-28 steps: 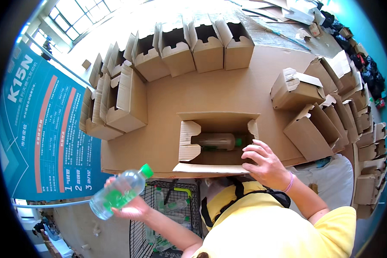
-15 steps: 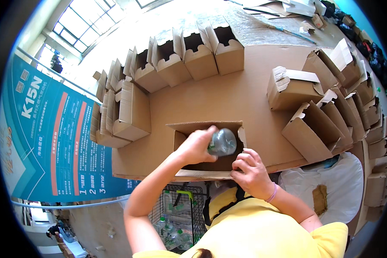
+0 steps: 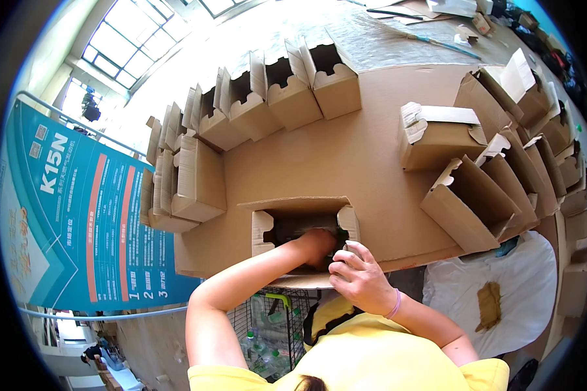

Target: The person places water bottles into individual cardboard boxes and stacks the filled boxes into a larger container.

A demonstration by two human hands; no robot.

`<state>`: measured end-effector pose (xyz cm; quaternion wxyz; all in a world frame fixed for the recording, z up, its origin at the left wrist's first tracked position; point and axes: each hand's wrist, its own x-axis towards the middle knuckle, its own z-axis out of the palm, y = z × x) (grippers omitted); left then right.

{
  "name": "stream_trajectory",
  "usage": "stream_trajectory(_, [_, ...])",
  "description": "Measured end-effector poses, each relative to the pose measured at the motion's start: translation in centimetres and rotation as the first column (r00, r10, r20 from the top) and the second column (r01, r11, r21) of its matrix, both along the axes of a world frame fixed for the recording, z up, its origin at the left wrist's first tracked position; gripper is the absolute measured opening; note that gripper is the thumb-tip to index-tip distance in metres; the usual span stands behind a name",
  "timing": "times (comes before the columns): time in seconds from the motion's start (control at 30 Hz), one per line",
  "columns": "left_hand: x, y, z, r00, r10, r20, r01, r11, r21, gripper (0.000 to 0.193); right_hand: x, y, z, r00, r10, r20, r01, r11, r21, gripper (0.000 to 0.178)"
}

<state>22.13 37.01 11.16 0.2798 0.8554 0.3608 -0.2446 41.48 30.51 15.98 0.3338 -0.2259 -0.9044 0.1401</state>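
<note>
An open cardboard box (image 3: 262, 234) stands at the table's near edge, its flaps raised. My left hand (image 3: 318, 246) reaches down into it; its fingers are blurred and lost in the shade. A faint greyish, shiny streak shows beside them, too smeared to make out. At the box's near right corner my right hand (image 3: 358, 277) is closed, its bent fingers gripping the cardboard edge. Beneath the table edge, a black wire basket (image 3: 300, 319) holds several clear plastic bottles (image 3: 261, 348) with green caps.
Open cardboard boxes (image 3: 287, 98) line the table's far and left sides. More boxes (image 3: 472, 202) crowd the right. A white sack (image 3: 528, 280) lies below the right edge. A blue printed banner (image 3: 78, 215) stands at the left; a broom (image 3: 430, 42) lies on the floor beyond.
My left hand has gone down into the box with the clear plastic bottle, which no longer shows plainly. My right hand has shifted slightly left and down, staying at the box's corner.
</note>
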Motion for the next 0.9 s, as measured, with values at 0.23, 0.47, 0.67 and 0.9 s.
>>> stream_trajectory(0.23, [-0.1, -0.9, -3.8, 0.996, 0.076, -0.044, -0.076, 0.997, -0.008, 0.020, 0.0, 0.3, 0.0, 0.999, 0.031, 0.020, -0.031, 0.999, 0.021, 0.003])
stream_trajectory(0.47, [-2.2, -1.2, -0.8, 0.989, 0.144, 0.031, -0.143, 0.990, -0.015, 0.021, -0.2, 0.2, 0.3, 0.996, 0.079, 0.031, -0.079, 0.997, -0.008, 0.006])
stream_trajectory(0.67, [-6.3, -6.1, 9.9, 0.688, 0.351, 0.636, -0.594, 0.776, 0.215, 0.040, -0.1, -0.1, 0.5, 0.985, -0.078, -0.154, 0.052, 0.985, -0.167, 0.043])
stream_trajectory(0.9, [-11.3, -12.5, 7.2, 0.379, 0.611, 0.695, -0.875, 0.481, 0.054, 0.049, -1.2, 0.0, -3.0, 0.981, -0.187, -0.048, 0.161, 0.927, -0.338, 0.053])
